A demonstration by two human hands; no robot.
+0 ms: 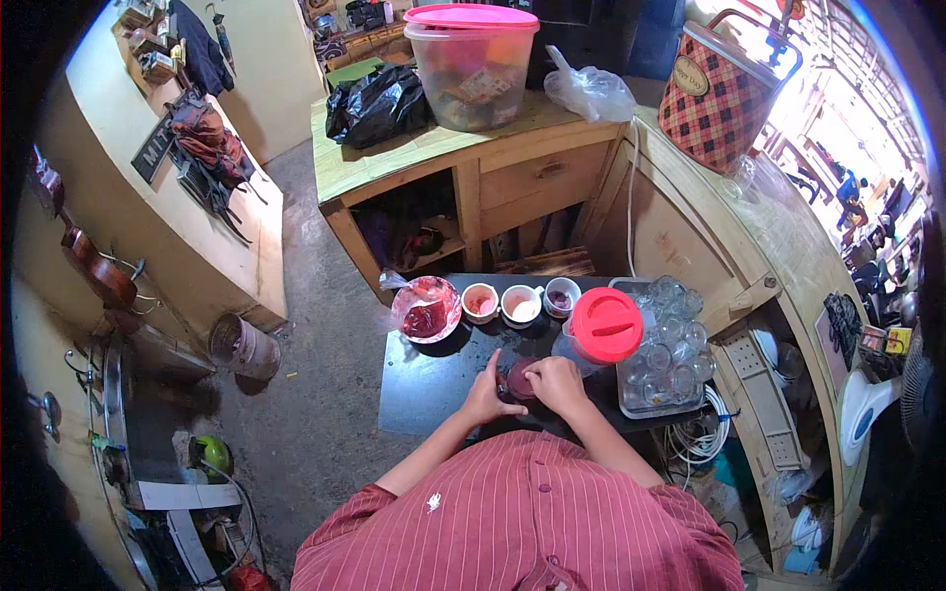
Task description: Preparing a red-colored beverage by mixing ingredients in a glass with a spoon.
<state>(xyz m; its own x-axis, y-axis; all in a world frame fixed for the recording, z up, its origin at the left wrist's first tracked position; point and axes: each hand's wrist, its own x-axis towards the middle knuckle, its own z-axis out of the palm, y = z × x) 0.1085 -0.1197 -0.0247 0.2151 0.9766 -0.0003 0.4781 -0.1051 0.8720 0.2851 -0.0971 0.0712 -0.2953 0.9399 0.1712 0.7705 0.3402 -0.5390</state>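
Note:
Before me on a black table [436, 388] stands a cup of dark red liquid [523, 378]. My left hand [484, 395] curves around the cup's left side, thumb and forefinger spread wide; whether it grips the cup is hidden. Over the cup's right rim, my right hand [558, 384] has its fingers drawn together, and anything pinched in them is too small to make out. Behind are a bowl [401, 295] with a red mass in a plastic bag [425, 319], and three white cups [480, 303] with coloured contents. A clear pitcher with a red lid [607, 325] stands beside my right hand.
A tray [627, 402] piled with glass jars or mugs [669, 354] occupies the table's right end. Beyond the table is a wooden counter [550, 144] bearing a pink-lidded tub [473, 74], a black bag [377, 107] and a plaid container [713, 96]. Coiled white cable [706, 428] hangs at right.

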